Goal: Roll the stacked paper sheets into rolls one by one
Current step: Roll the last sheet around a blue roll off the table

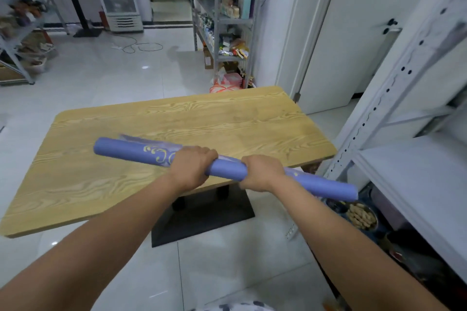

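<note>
Item: long purple paper roll with yellow scrollwork (227, 170), centre frame over light wooden table (177, 118), left hand (193, 168) and right hand (262, 171) clenched around it; risk: loose outer flap unwinding if grip slackens.

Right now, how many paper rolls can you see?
1: the purple roll, gripped by the left hand and right hand, across the near edge of the table. No other shows.

Matt paper roll (225, 168) — wood-grain table (177, 118)

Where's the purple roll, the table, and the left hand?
purple roll (116, 149): head view, bare left end.
table (227, 118): head view, bare wooden top.
left hand (193, 168): head view, back of hand.
</note>
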